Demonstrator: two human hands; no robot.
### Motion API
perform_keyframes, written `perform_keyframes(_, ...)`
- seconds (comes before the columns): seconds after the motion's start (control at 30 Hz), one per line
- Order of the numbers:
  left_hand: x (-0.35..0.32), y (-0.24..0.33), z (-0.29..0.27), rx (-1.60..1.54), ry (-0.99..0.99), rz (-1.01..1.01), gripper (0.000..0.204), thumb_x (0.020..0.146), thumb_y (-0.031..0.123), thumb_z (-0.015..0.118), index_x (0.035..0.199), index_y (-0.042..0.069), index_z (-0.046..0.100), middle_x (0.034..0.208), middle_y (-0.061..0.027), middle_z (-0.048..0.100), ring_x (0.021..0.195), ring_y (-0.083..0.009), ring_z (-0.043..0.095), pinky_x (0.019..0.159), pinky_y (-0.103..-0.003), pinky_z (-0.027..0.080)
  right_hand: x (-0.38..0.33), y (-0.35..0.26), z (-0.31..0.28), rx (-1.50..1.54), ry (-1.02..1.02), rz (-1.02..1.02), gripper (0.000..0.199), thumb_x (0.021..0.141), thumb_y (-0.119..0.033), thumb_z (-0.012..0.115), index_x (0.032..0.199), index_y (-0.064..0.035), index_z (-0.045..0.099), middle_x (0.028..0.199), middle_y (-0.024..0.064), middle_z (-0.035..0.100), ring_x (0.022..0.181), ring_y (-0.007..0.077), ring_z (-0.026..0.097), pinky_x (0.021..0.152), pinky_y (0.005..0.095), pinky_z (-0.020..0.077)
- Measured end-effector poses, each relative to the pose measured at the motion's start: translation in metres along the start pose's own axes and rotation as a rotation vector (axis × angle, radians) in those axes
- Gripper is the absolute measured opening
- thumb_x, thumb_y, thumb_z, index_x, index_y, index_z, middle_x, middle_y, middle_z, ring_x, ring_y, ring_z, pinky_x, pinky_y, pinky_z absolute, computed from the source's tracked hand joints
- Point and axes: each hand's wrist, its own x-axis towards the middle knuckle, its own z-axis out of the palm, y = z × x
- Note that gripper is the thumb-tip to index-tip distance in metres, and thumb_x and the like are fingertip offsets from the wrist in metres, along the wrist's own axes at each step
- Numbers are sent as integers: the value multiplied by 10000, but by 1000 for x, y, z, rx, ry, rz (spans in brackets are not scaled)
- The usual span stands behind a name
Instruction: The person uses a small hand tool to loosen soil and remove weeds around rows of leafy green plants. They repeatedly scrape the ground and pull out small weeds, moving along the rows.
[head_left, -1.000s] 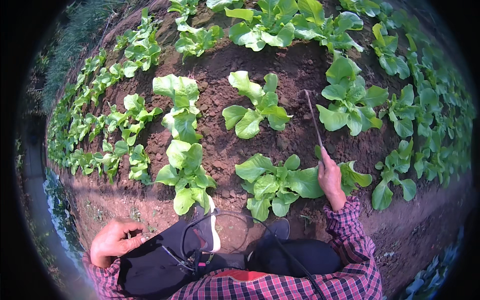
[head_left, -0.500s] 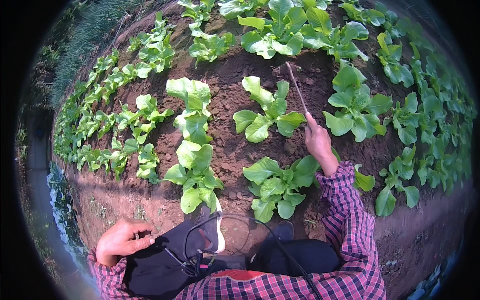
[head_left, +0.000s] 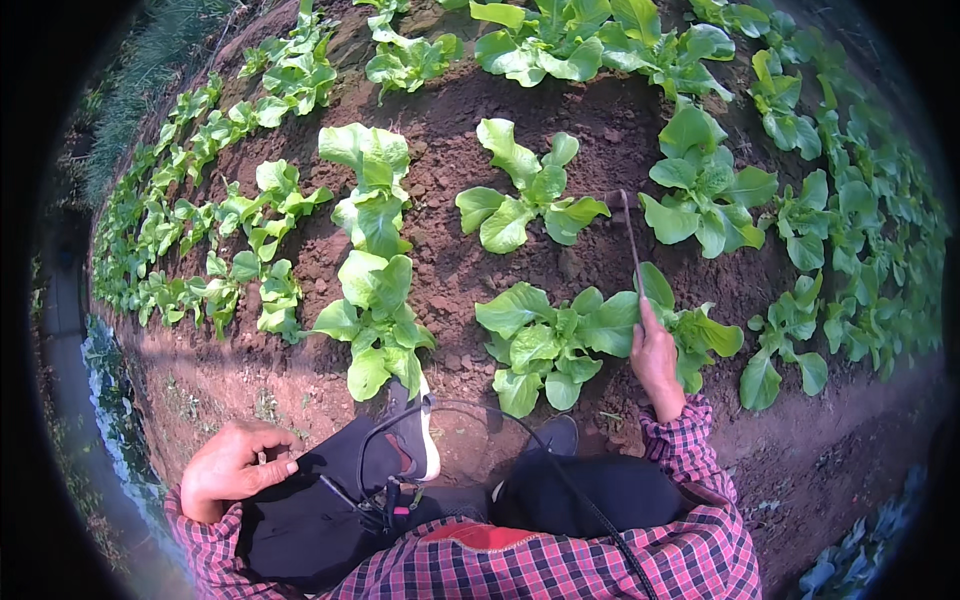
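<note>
The right hand (head_left: 655, 362) wraps round the end of the thin hoe (head_left: 634, 245), apparently for reach into soil (head_left: 435, 255) between leafy plants (head_left: 705, 192); the left hand (head_left: 232, 468), loosely curled, seems empty beside the trouser leg (head_left: 285, 535).

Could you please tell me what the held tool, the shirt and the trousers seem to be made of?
The tool looks like dull metal, perhaps rusted: it is thin, brownish and without shine. The shirt seems matte woven cloth, possibly cotton, given its checks and soft folds. The trousers look like smooth black fabric, with little shine; fibre unclear.
</note>
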Motion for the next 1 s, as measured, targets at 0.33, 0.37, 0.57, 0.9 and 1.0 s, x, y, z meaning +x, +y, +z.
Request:
perform_keyframes(0.33, 52, 46, -24, 212, -167, 339, 304, 815, 264, 585, 986, 12, 583, 842, -202, 598, 804, -382, 584, 667, -433, 458, -64, 15, -8, 157, -126, -38, 461, 816, -9, 531, 1271, -56, 474, 922, 263, 607, 843, 385, 613, 710, 406, 485)
perform_keyframes(0.37, 57, 51, -23, 236, -183, 406, 321, 808, 270, 618, 993, 9, 603, 814, -163, 611, 744, -361, 588, 637, -422, 455, -58, 14, -5, 101, -158, -41, 458, 816, -14, 532, 1269, -56, 475, 936, 269, 606, 860, 382, 614, 726, 400, 486)
perform_keyframes(0.57, 85, 77, 3, 416, -280, 721, 273, 776, 238, 595, 835, -25, 553, 750, -200, 581, 778, -395, 565, 667, -455, 447, -76, -10, -18, 117, -95, 11, 469, 833, -13, 513, 1295, -62, 451, 921, 260, 609, 800, 391, 611, 662, 428, 478)
perform_keyframes(0.9, 181, 121, 16, 391, -162, 792, 536, 741, 313, 660, 1134, -24, 521, 1077, -217, 584, 1030, -360, 547, 872, -416, 439, -85, -14, -74, 642, -28, 204, 359, 833, -39, 534, 1178, 57, 513, 995, 96, 597, 906, 147, 539, 809, 277, 436)
perform_keyframes(1.0, 218, 130, -4, 248, -18, 740, 671, 783, 296, 640, 1297, -40, 367, 1218, -236, 505, 1119, -349, 505, 946, -390, 406, -83, -53, -115, 912, -147, 480, 202, 858, -106, 560, 1032, -5, 554, 625, -61, 433, 463, 22, 355, 397, 191, 279)
